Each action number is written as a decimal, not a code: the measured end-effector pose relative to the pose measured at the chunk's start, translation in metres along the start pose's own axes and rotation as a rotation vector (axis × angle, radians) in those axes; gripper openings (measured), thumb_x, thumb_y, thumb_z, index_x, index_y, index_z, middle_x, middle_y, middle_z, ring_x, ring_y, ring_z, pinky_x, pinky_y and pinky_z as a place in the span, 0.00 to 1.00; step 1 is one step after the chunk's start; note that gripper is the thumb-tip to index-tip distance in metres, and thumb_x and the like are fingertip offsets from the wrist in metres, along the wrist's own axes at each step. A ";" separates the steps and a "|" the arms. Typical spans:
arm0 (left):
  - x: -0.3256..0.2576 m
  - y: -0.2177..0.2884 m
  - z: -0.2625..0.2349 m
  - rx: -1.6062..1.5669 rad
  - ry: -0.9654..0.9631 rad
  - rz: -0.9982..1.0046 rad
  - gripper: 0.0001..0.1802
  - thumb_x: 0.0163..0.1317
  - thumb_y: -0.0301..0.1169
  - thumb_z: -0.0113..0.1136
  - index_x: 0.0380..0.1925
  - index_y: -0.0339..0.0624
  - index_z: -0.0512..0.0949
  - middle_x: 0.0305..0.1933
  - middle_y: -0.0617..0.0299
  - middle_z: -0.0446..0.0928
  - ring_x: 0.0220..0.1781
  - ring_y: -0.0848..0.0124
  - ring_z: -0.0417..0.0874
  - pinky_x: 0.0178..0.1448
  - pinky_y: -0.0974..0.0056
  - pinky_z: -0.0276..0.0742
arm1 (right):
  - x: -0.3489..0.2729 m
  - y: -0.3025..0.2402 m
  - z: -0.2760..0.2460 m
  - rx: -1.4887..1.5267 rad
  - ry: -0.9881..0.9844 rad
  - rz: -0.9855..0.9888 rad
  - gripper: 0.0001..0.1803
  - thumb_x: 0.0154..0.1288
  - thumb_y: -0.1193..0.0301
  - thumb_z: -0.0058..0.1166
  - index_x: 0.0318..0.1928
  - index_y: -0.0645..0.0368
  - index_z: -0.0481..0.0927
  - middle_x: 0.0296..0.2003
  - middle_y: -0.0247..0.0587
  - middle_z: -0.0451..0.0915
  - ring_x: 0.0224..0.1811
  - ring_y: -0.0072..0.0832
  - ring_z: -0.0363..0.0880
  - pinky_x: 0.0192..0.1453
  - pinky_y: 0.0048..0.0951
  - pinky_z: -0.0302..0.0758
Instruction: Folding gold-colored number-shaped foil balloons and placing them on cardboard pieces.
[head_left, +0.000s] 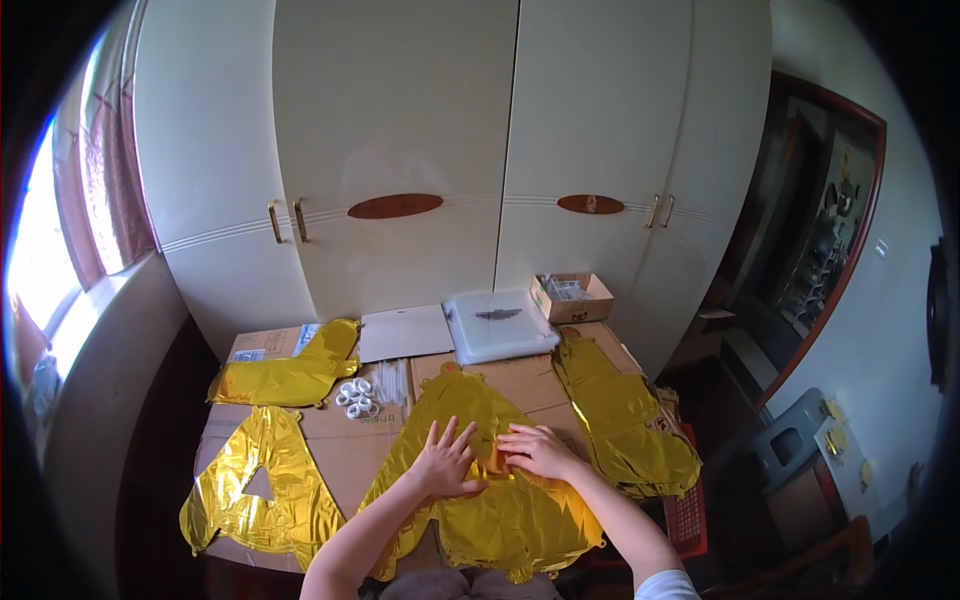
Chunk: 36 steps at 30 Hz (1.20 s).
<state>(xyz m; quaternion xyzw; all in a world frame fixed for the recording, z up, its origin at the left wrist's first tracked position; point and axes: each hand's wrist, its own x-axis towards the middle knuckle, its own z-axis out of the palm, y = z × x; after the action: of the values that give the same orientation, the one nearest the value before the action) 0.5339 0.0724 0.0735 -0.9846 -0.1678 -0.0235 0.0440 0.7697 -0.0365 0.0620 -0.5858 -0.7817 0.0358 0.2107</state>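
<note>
Both my hands rest on a flat gold foil balloon (520,525) in front of me. My left hand (447,462) lies on it with the fingers spread. My right hand (538,452) is beside the balloon's middle, its fingers stretched toward the left hand and apart from each other. A wrinkled orange-tinted patch of foil shows between the two hands. To the left lies an A-shaped gold foil balloon (290,470), uninflated, with a triangular opening. Another gold foil balloon, L-shaped (285,378), is behind it. A further gold foil balloon (620,415) lies at the right.
Flattened cardboard (345,450) covers the work surface. White ribbon rolls (357,398) and thin white sticks (391,382) lie at centre left. Behind are a pale flat sheet (405,335), a translucent case (500,330) and a small open box (572,300). A wardrobe (400,120) stands beyond.
</note>
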 end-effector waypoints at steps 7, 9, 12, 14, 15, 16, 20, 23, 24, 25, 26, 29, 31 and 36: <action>0.000 0.003 -0.017 0.013 -0.121 0.006 0.50 0.57 0.73 0.35 0.49 0.34 0.79 0.76 0.48 0.49 0.77 0.41 0.44 0.73 0.32 0.40 | 0.005 -0.008 -0.007 -0.054 -0.108 0.051 0.28 0.62 0.48 0.56 0.59 0.44 0.78 0.63 0.26 0.73 0.71 0.30 0.61 0.70 0.43 0.57; 0.000 0.003 -0.016 0.008 -0.108 0.008 0.51 0.57 0.73 0.35 0.49 0.33 0.79 0.76 0.48 0.49 0.77 0.41 0.44 0.73 0.32 0.40 | 0.009 -0.011 -0.012 -0.093 -0.183 0.085 0.34 0.59 0.43 0.55 0.62 0.45 0.74 0.65 0.26 0.69 0.73 0.31 0.57 0.71 0.45 0.55; 0.000 0.001 -0.011 -0.003 -0.072 0.009 0.51 0.57 0.73 0.35 0.49 0.32 0.79 0.76 0.47 0.49 0.77 0.41 0.43 0.73 0.32 0.39 | 0.017 -0.011 -0.020 -0.163 -0.299 0.089 0.42 0.55 0.37 0.54 0.66 0.46 0.69 0.70 0.26 0.63 0.75 0.33 0.51 0.72 0.48 0.52; 0.001 0.001 -0.007 -0.009 -0.058 0.010 0.51 0.57 0.73 0.35 0.49 0.31 0.79 0.76 0.47 0.49 0.77 0.41 0.43 0.73 0.32 0.39 | 0.021 -0.012 -0.024 -0.185 -0.353 0.098 0.46 0.53 0.34 0.54 0.67 0.47 0.67 0.71 0.27 0.60 0.76 0.35 0.48 0.73 0.49 0.51; 0.001 0.000 -0.003 -0.033 -0.018 0.019 0.51 0.57 0.73 0.36 0.47 0.30 0.79 0.76 0.46 0.49 0.77 0.41 0.43 0.72 0.31 0.39 | 0.023 -0.013 -0.025 -0.197 -0.377 0.099 0.48 0.52 0.33 0.54 0.68 0.48 0.66 0.72 0.28 0.58 0.76 0.36 0.47 0.73 0.49 0.50; 0.000 -0.002 0.001 -0.056 0.022 0.028 0.50 0.57 0.72 0.37 0.44 0.28 0.80 0.76 0.45 0.49 0.77 0.40 0.43 0.72 0.31 0.40 | 0.025 -0.013 -0.026 -0.218 -0.384 0.090 0.50 0.51 0.33 0.54 0.69 0.48 0.65 0.72 0.29 0.58 0.77 0.36 0.46 0.73 0.49 0.50; 0.001 -0.001 0.000 -0.029 -0.019 0.020 0.52 0.57 0.73 0.35 0.48 0.31 0.79 0.76 0.48 0.48 0.78 0.45 0.42 0.73 0.32 0.37 | 0.027 -0.012 -0.027 -0.255 -0.412 0.085 0.53 0.50 0.32 0.53 0.71 0.49 0.61 0.73 0.32 0.56 0.77 0.39 0.44 0.74 0.50 0.48; 0.004 0.002 -0.014 0.027 -0.161 0.015 0.50 0.60 0.70 0.33 0.55 0.32 0.74 0.77 0.48 0.47 0.79 0.47 0.41 0.73 0.31 0.36 | 0.026 -0.008 -0.025 -0.250 -0.422 0.094 0.53 0.50 0.31 0.53 0.71 0.48 0.59 0.73 0.32 0.55 0.77 0.39 0.43 0.74 0.50 0.48; 0.004 -0.003 -0.006 -0.067 -0.036 -0.013 0.48 0.62 0.68 0.34 0.58 0.32 0.71 0.76 0.47 0.48 0.78 0.48 0.42 0.73 0.32 0.37 | 0.027 -0.009 -0.025 -0.252 -0.422 0.090 0.53 0.50 0.32 0.54 0.71 0.48 0.59 0.73 0.32 0.55 0.77 0.39 0.43 0.74 0.50 0.48; 0.002 -0.011 0.007 -0.160 0.088 -0.044 0.46 0.63 0.66 0.35 0.60 0.33 0.68 0.76 0.47 0.50 0.78 0.48 0.43 0.74 0.33 0.38 | 0.031 -0.012 -0.026 -0.259 -0.432 0.088 0.53 0.50 0.32 0.54 0.71 0.48 0.59 0.73 0.32 0.55 0.77 0.39 0.43 0.74 0.49 0.48; 0.002 -0.017 0.019 -0.252 0.213 -0.076 0.44 0.64 0.64 0.35 0.63 0.34 0.66 0.75 0.46 0.51 0.78 0.49 0.44 0.74 0.34 0.39 | 0.035 -0.016 -0.026 -0.266 -0.442 0.086 0.53 0.50 0.33 0.54 0.71 0.48 0.59 0.73 0.32 0.55 0.77 0.39 0.43 0.74 0.49 0.47; 0.008 0.006 -0.028 -0.206 0.199 -0.048 0.39 0.65 0.56 0.43 0.66 0.36 0.60 0.71 0.47 0.59 0.76 0.50 0.50 0.75 0.40 0.43 | 0.026 -0.009 -0.025 -0.225 -0.428 0.120 0.53 0.50 0.34 0.56 0.72 0.47 0.58 0.73 0.32 0.55 0.77 0.39 0.43 0.75 0.47 0.47; 0.010 0.023 -0.035 -0.174 0.192 0.068 0.25 0.62 0.44 0.52 0.55 0.40 0.72 0.57 0.53 0.73 0.64 0.57 0.68 0.68 0.50 0.61 | 0.026 -0.008 -0.025 -0.214 -0.418 0.123 0.54 0.49 0.35 0.58 0.72 0.47 0.58 0.73 0.31 0.55 0.77 0.38 0.43 0.75 0.46 0.47; 0.020 0.026 -0.008 -0.309 0.243 0.200 0.14 0.60 0.37 0.56 0.45 0.46 0.79 0.46 0.61 0.78 0.48 0.63 0.78 0.53 0.59 0.72 | 0.027 -0.009 -0.023 -0.224 -0.425 0.125 0.54 0.47 0.36 0.61 0.72 0.47 0.58 0.73 0.31 0.54 0.78 0.38 0.42 0.76 0.46 0.46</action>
<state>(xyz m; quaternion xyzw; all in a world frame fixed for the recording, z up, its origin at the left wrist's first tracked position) 0.5615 0.0542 0.0806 -0.9812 -0.0573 -0.1631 -0.0856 0.7639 -0.0180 0.0931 -0.6321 -0.7698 0.0846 -0.0273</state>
